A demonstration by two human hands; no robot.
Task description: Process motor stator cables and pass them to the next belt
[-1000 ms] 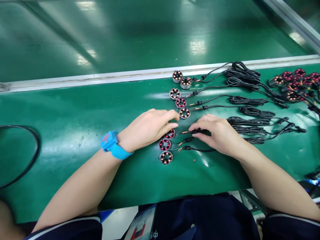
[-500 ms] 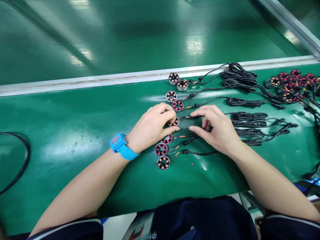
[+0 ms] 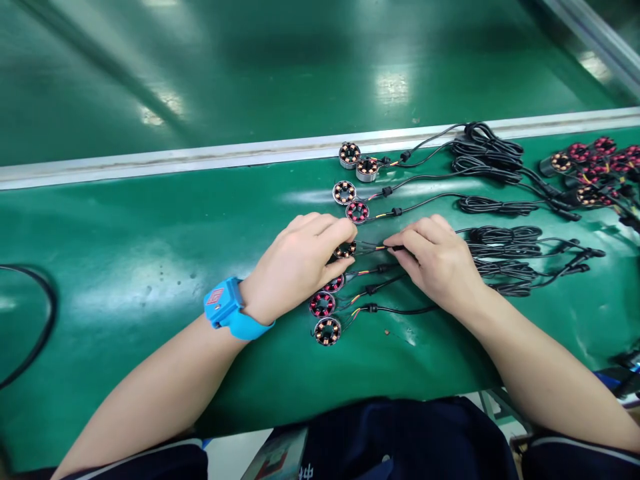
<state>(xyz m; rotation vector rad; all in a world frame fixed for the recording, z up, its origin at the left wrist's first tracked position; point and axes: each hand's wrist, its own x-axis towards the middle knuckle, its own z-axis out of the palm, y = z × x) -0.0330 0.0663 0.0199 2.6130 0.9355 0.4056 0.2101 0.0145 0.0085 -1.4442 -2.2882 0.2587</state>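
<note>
My left hand (image 3: 313,257), with a blue strap (image 3: 237,310) on its wrist, grips a round coil ring (image 3: 345,249) between thumb and fingers. Thin wires run right from this ring to a black cable (image 3: 396,248), which my right hand (image 3: 433,257) pinches near its end. Above my left hand lie two coil rings, one with copper windings (image 3: 345,193) and one with red (image 3: 357,213). Below it sit more rings, a red one (image 3: 323,305) and a copper one (image 3: 328,331) among them, each wired to a black cable.
Bundled black cables (image 3: 505,240) lie right of my right hand, with more bundles (image 3: 487,150) behind. A pile of coil rings (image 3: 593,167) is at the far right. A pale rail (image 3: 200,160) crosses the green table (image 3: 125,233). A black cable (image 3: 47,293) curves at the left.
My right thumb and fingers have closed on the black cable. My left hand has shifted slightly left and down with the coil ring.
</note>
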